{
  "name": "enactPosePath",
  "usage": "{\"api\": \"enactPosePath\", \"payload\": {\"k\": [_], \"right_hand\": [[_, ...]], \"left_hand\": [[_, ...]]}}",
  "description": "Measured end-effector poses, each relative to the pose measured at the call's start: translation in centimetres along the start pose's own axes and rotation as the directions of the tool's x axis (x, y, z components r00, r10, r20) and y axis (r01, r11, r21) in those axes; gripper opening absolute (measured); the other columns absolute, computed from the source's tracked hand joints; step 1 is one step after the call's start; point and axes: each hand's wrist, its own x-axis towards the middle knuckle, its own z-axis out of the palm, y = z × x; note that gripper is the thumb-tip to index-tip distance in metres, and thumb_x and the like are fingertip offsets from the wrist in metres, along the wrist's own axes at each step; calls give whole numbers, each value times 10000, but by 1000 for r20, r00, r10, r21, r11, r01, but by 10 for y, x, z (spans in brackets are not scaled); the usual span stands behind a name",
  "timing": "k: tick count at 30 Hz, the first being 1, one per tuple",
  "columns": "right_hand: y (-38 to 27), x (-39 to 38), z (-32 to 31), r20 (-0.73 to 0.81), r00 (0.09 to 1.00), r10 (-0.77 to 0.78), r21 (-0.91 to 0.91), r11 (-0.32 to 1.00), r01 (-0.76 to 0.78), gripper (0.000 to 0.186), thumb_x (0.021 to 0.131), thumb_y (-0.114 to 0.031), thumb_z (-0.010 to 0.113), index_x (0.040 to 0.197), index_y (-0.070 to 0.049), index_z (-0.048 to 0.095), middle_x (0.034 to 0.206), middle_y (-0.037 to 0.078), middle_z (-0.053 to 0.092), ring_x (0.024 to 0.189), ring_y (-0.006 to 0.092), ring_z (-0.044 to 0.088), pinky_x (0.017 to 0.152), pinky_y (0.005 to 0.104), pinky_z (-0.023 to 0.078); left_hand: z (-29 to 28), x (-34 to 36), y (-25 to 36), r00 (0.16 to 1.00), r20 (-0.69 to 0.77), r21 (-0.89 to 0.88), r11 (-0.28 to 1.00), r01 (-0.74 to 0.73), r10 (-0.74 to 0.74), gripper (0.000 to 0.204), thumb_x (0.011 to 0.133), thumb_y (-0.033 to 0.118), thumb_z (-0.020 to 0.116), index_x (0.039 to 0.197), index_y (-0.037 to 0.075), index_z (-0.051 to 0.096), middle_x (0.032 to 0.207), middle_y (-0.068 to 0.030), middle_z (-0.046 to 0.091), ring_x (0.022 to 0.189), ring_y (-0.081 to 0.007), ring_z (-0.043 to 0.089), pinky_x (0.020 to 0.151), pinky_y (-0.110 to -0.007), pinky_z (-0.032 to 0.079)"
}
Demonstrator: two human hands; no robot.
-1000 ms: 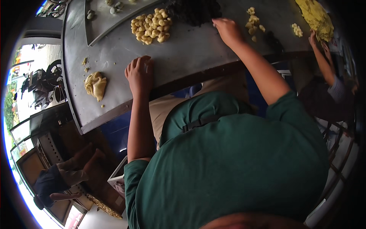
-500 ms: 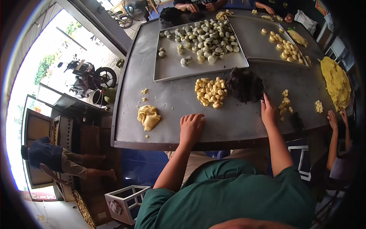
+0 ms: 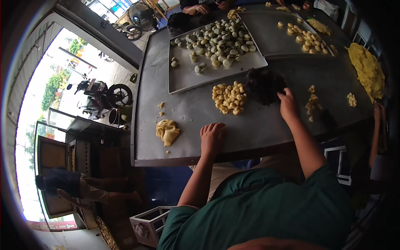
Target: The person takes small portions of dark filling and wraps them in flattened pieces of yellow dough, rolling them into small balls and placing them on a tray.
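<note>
My left hand [image 3: 213,138] rests on the metal table [image 3: 187,141] near its front edge, fingers laid forward, holding nothing. To its left lies a soft lump of pale yellow dough [image 3: 168,132]. My right hand [image 3: 288,105] is at the right edge of a dark, crumbly mound of paste [image 3: 265,86], fingers bent in against it. Whatever sits between those fingertips is too dark to separate from the mound. Touching the mound's left side is a heap of small pale dough pieces [image 3: 229,97].
A metal tray [image 3: 183,81] of greyish-green balls lies beyond the heap. Another tray [image 3: 271,37] holds yellow rounds. Small dough pieces [image 3: 311,104] and a big yellow dough mass [image 3: 366,68] lie rightward. Co-workers' hands [image 3: 202,9] show at the far edge; another person [image 3: 62,182] stands left.
My right hand has gone from a stretched finger touching the mound to bent fingers against its edge. My left hand stays on the table. The whole view has tilted slightly.
</note>
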Motion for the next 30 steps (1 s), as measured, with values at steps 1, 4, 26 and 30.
{"api": "enactPosePath", "payload": {"k": [1,4,26,30], "right_hand": [[15,-10,6,-77,989,-123,-42,992,119,282,991,-112,595,1256,-32,648,1370,208,588,1225,403,590,981,445,517],[41,-45,25,-162,950,-267,-30,964,266,338,969,-190,643,1282,-66,670,1348,204,624,1224,396,601,990,446,523],[24,-46,22,-105,980,-169,-314,941,128,390,965,-123,636,1352,-172,625,1128,153,698,1003,379,687,824,454,575],[63,-66,4,-226,843,-488,85,852,516,320,995,-273,588,1289,-171,662,1191,114,687,1047,340,675,864,415,574]], "left_hand": [[-1,1,3,1000,2,-27,1000,-13,13,267,895,197,705,1157,149,679,1138,-71,680,1141,-293,600,1054,-452,385],[11,4,-2,1000,3,49,999,5,-5,286,897,217,718,1164,124,676,1113,-97,688,1102,-312,618,1025,-455,409],[15,2,-5,995,-96,105,994,23,-13,254,915,314,721,1125,173,728,1126,-62,720,1127,-281,637,1048,-431,413],[17,3,-6,997,-43,74,995,66,-63,274,917,346,722,1143,190,715,1108,-44,714,1138,-277,623,1057,-433,393]]}}
